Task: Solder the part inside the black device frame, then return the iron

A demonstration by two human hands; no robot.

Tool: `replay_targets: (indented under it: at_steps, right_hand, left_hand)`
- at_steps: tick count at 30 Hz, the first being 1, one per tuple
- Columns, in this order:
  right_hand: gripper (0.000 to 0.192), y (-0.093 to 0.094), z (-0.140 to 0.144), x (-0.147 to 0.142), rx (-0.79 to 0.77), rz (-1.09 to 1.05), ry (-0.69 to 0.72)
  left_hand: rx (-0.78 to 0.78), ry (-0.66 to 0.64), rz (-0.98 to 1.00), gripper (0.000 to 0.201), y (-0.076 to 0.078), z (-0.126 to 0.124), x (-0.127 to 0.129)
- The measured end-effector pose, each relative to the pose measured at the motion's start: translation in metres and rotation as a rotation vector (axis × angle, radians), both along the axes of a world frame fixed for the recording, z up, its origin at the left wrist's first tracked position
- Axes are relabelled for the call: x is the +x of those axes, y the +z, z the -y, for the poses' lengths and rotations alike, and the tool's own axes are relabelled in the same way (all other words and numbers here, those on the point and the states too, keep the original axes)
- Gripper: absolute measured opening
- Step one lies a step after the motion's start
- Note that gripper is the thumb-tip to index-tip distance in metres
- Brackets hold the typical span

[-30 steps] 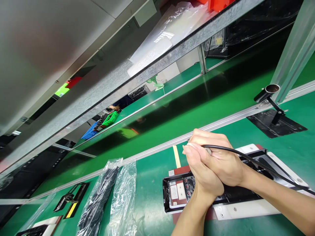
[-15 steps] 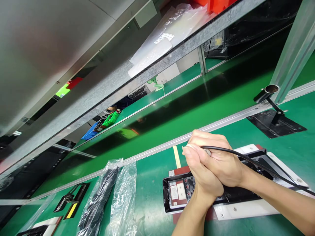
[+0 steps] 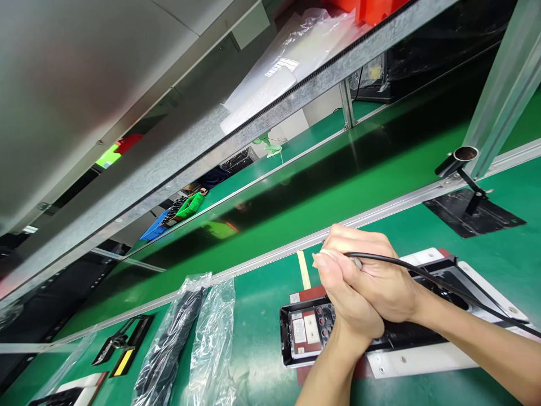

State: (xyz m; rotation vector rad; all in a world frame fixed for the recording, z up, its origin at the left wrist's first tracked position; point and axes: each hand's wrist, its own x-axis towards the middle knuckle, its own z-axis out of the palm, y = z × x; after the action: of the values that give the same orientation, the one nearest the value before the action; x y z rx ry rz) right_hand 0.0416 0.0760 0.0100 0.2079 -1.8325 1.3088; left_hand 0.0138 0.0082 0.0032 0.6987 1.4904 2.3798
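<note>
Nearby, at the near left of the green bench (image 3: 262,316), two clear plastic bags (image 3: 186,344) lay side by side, the left one holding a long black part, the right one's contents unclear. Just right of them sat a black housing (image 3: 302,332) on a white plate (image 3: 422,361). My left hand (image 3: 349,304) and right hand (image 3: 380,276) were clasped shut together over that housing, gripping a tool with a black cable (image 3: 443,285) trailing right.
</note>
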Motion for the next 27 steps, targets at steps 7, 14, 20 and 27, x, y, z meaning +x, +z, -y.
replay_targets:
  at_steps: [7,14,20,27]
  right_hand:
    - [0.034,0.000,0.001,-0.001,-0.011,0.004,-0.003]
    - [0.034,-0.001,0.002,0.000,-0.011,0.004,-0.008]
    - [0.032,-0.001,0.002,0.000,0.006,0.003,-0.025]
    - [0.031,-0.002,0.001,-0.001,0.015,0.006,-0.033]
  left_hand:
    - [0.001,0.050,0.015,0.064,0.007,-0.002,0.003]
    - [-0.025,0.015,-0.028,0.060,-0.001,0.000,-0.001]
    - [-0.031,-0.044,-0.035,0.055,-0.014,0.004,-0.004]
    - [-0.023,-0.028,-0.067,0.055,-0.011,0.004,-0.004]
